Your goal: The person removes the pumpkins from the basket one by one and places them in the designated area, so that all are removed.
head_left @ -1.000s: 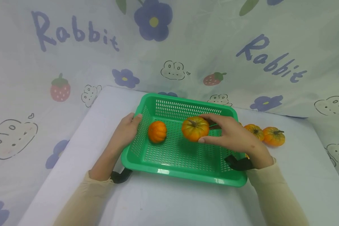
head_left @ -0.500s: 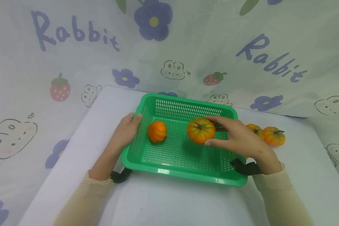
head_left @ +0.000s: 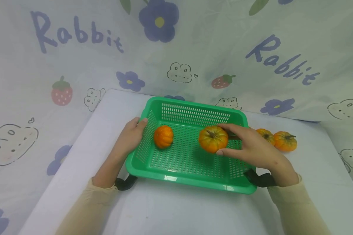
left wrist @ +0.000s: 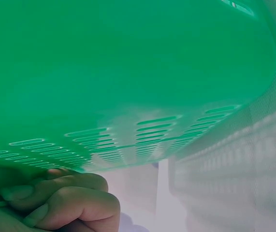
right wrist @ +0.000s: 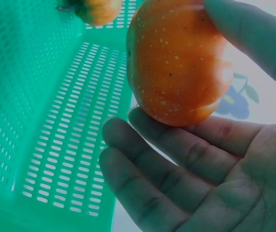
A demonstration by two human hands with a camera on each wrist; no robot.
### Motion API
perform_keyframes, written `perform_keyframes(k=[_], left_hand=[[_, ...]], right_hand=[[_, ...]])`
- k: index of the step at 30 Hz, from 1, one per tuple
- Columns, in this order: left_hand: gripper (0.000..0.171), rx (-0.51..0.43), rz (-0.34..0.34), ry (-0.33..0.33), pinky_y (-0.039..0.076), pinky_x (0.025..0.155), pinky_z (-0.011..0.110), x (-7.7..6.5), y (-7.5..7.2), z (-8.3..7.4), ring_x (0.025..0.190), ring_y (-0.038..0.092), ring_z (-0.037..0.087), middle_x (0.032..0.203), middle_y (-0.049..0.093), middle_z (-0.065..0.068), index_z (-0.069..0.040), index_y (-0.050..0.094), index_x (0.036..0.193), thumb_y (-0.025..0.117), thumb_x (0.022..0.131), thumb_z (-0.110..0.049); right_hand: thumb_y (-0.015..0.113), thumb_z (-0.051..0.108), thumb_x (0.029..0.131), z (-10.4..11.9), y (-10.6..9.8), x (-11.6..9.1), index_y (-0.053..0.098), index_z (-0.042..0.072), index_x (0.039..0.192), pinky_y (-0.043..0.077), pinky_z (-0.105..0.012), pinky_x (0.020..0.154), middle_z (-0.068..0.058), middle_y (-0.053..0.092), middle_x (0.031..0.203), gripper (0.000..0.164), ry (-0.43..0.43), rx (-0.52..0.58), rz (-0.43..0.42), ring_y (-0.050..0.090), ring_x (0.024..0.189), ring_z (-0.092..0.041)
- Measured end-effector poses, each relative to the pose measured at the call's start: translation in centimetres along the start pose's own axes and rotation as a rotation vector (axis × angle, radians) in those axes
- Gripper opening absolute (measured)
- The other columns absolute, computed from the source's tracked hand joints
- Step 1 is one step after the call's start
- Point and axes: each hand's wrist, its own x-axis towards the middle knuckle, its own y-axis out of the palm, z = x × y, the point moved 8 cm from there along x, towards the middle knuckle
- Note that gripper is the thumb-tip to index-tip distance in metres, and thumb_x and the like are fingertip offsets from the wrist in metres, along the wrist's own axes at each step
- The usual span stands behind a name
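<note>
A green plastic basket (head_left: 191, 186) with slotted walls stands on the white table. My left hand (head_left: 130, 137) grips its left rim, thumb on top; in the left wrist view the curled fingers (left wrist: 87, 200) lie against the outer wall. Above the basket floor, in its right half, my right hand (head_left: 253, 147) holds a small orange and green pumpkin (head_left: 213, 139) between thumb and fingers, stem upward. The right wrist view shows this pumpkin's speckled orange underside (right wrist: 176, 67). Another orange pumpkin (head_left: 163, 137) lies inside the basket near its left wall.
To the right of the basket, more small pumpkins (head_left: 285, 141) sit on the table (head_left: 176, 215), partly hidden behind my right hand. A pale cloth (head_left: 147, 52) printed with rabbits, flowers and strawberries hangs behind and at the sides.
My right hand and the pumpkin in it have moved to the right and slightly nearer to me over the basket. The left hand, the basket and the other pumpkins have stayed in place.
</note>
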Motion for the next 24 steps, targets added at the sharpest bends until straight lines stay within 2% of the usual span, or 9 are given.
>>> perform_keyframes(k=[16,24], left_hand=[[0.053,0.019,-0.002,0.004,0.063,0.067,0.041,0.1,0.0,0.0,0.082,0.066,0.03,0.104,0.061,0.02,-0.002,0.048,0.136,0.033,0.113,-0.048],[0.053,0.023,-0.008,-0.001,0.062,0.066,0.04,0.1,-0.1,0.0,0.08,0.066,0.029,0.102,0.061,0.02,-0.002,0.048,0.136,0.033,0.113,-0.048]], right_hand=[[0.082,0.041,0.092,-0.8,-0.9,-3.1,0.048,0.012,0.153,0.054,-0.053,0.101,-0.003,0.06,0.143,0.076,0.027,-0.026,-0.058,0.064,0.124,-0.027],[0.082,0.043,0.092,-1.4,-1.1,-4.5,0.047,0.013,0.155,0.05,-0.064,0.101,-0.01,0.057,0.148,0.078,0.098,-0.023,-0.069,0.062,0.126,-0.034]])
